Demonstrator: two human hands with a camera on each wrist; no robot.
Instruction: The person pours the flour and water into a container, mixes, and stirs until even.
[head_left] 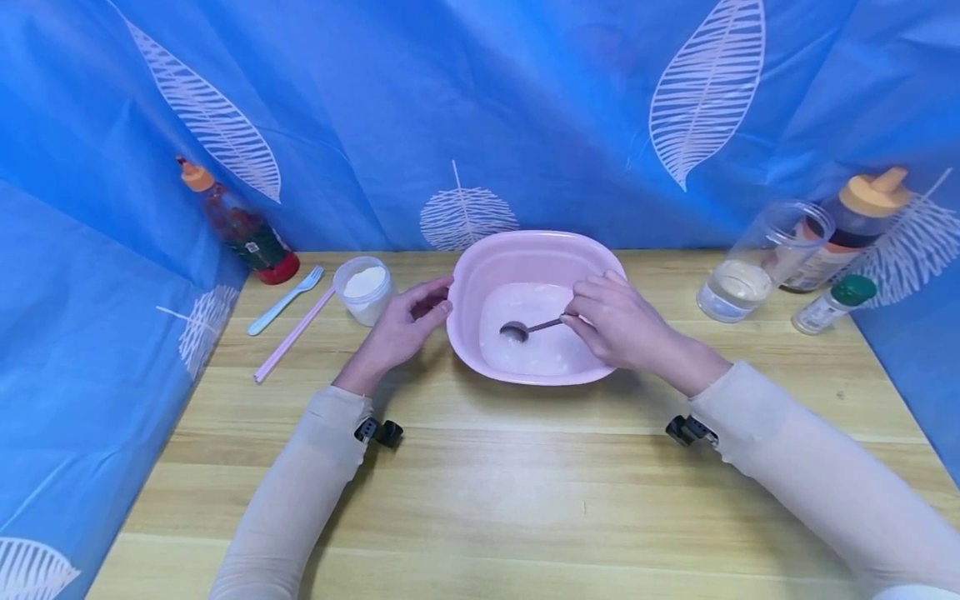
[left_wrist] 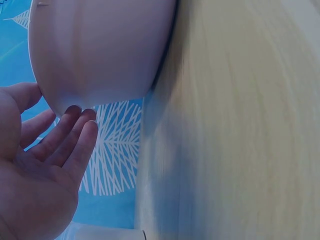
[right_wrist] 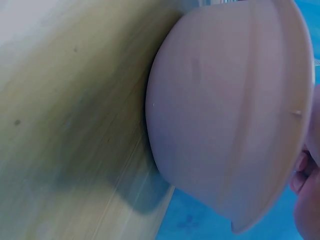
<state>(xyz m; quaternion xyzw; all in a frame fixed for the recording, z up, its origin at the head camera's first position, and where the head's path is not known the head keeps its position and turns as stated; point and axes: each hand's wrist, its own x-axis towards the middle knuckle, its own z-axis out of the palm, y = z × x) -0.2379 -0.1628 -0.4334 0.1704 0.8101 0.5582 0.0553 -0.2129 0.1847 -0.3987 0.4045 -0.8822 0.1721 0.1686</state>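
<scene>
A pink plastic basin (head_left: 467, 333) stands on the wooden table, with white powdery-looking material (head_left: 528, 354) over its bottom. My right hand (head_left: 622, 325) reaches over the basin's right side and pinches the handle of a metal spoon (head_left: 514, 332). The spoon's bowl points left, low inside the basin. At the left rim, my left hand (head_left: 401, 329) touches the basin with loosely extended fingers, thumb and fingertips right at the edge in the left wrist view. From the right wrist view, the basin's outer wall (right_wrist: 210, 110) hides the spoon.
Left of the basin are a tub of white powder (head_left: 366, 287), a pink stick (head_left: 294, 335), a light-blue fork (head_left: 285, 302) and a red sauce bottle (head_left: 251, 229). To the right stand a clear cup of liquid (head_left: 738, 287), a dark sauce bottle (head_left: 843, 233) and a green-capped shaker (head_left: 832, 307).
</scene>
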